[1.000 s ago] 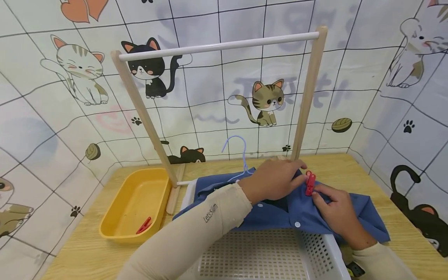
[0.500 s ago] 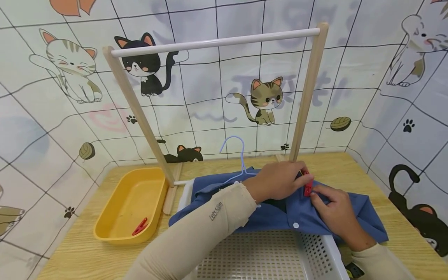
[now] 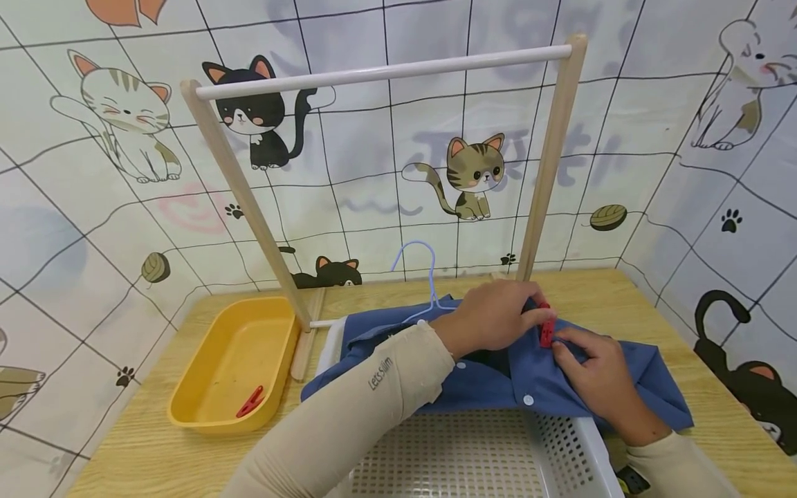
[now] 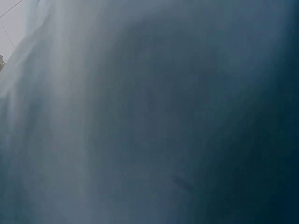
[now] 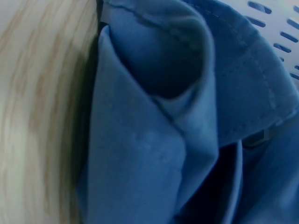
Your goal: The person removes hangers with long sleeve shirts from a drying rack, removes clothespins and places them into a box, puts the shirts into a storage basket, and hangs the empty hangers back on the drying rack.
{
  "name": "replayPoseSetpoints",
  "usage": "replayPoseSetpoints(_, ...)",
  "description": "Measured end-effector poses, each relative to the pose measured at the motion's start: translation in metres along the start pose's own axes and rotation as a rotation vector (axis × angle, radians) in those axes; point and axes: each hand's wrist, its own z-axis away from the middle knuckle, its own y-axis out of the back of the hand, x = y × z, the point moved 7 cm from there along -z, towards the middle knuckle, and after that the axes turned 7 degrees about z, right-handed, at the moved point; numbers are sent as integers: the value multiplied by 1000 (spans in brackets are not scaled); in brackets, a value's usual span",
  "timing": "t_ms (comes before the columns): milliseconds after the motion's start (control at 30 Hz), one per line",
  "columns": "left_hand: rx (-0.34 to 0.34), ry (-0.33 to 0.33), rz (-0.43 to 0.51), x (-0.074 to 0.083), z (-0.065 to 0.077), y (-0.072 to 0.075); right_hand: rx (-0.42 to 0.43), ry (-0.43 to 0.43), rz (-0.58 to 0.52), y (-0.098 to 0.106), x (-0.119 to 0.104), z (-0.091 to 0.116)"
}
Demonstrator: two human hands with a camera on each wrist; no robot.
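Observation:
A blue button-up shirt (image 3: 479, 384) lies over the white basket, with a light blue hanger (image 3: 432, 273) whose hook stands up from it. My left hand (image 3: 498, 311) reaches across the shirt and pinches the upper end of a red clothespin (image 3: 547, 332) between thumb and fingers. The clothespin stands over the shirt's right shoulder area. Close beside its lower end, my right hand (image 3: 598, 377) grips the shirt cloth. Blurred blue cloth (image 4: 149, 112) fills the left wrist view. In the right wrist view, folded shirt fabric (image 5: 135, 149) hangs between the table and the basket.
The white perforated basket (image 3: 585, 449) stands at the front. A wooden rack with a white top bar (image 3: 386, 71) rises behind. On the left, a yellow tray (image 3: 187, 387) holds another red clothespin (image 3: 250, 402). Bare wood tabletop (image 3: 124, 443) shows around them.
My left thumb and fingers have come together on the red clothespin's upper end; they were spread beside it before. The right hand keeps its place on the shirt. The head view has shifted slightly.

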Motion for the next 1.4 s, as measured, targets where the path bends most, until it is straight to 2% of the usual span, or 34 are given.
replayPoseSetpoints(300,69,-25,108,-1,4,3,7,-10,-2,-2,1,-1)
replayPoseSetpoints(633,139,-36,115,-2,6,8,18,-6,-16,-1,0,-1)
replayPoseSetpoints(900,157,29,260,-7,4,10,16,-22,-8,0,1,-1)
replayPoseSetpoints(1133,211,10,353,-10,3,18,11,-14,-15,-1,1,-1)
replayPoseSetpoints(1333,206,84,402,-14,4,22,-2,-25,-17,-2,1,-1)
replayPoseSetpoints(1400,212,88,422,-14,5,25,3,-29,-15,-1,2,-1)
